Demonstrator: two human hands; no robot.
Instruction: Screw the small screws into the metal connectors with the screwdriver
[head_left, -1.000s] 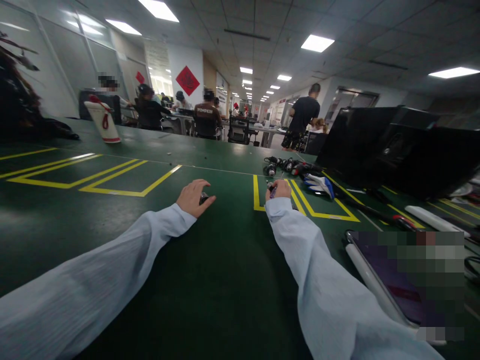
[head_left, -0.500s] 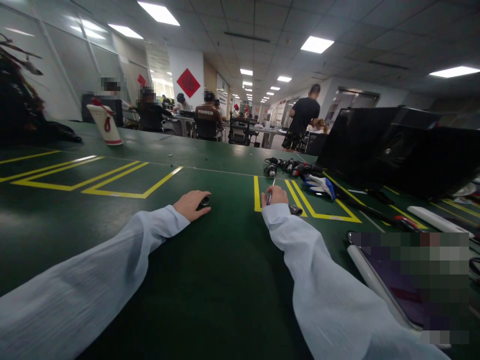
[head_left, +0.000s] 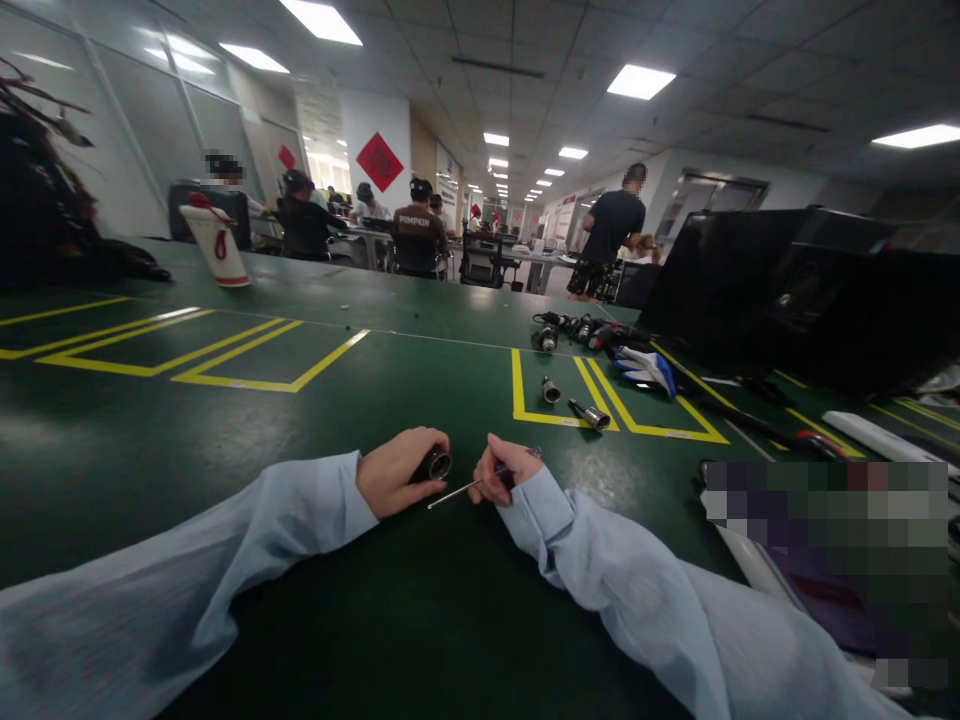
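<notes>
My left hand (head_left: 401, 470) is closed around a dark, hollow cylindrical part (head_left: 438, 464), its round open end facing right. Opposite it, my right hand (head_left: 506, 470) grips a screwdriver (head_left: 454, 493) by its dark handle. The thin metal shaft points left and down, its tip just below the cylinder and apart from it. Beyond my right hand, inside a yellow-taped outline (head_left: 517, 385), lies a short metal cylindrical part (head_left: 550, 389). A longer metal part with a narrow stem (head_left: 592, 415) rests across the tape near it.
Cabled metal parts (head_left: 574, 330) and a blue-and-white glove (head_left: 646, 370) lie at the back right, near a black monitor (head_left: 720, 270). A phone-like device (head_left: 817, 600) sits at the right. A white-and-red container (head_left: 217, 245) stands back left on the green table (head_left: 337, 620). People sit beyond.
My right hand has moved from the taped outline toward me and left, bringing the screwdriver close to the cylinder. My left hand has come nearer with the cylinder, its opening now showing more.
</notes>
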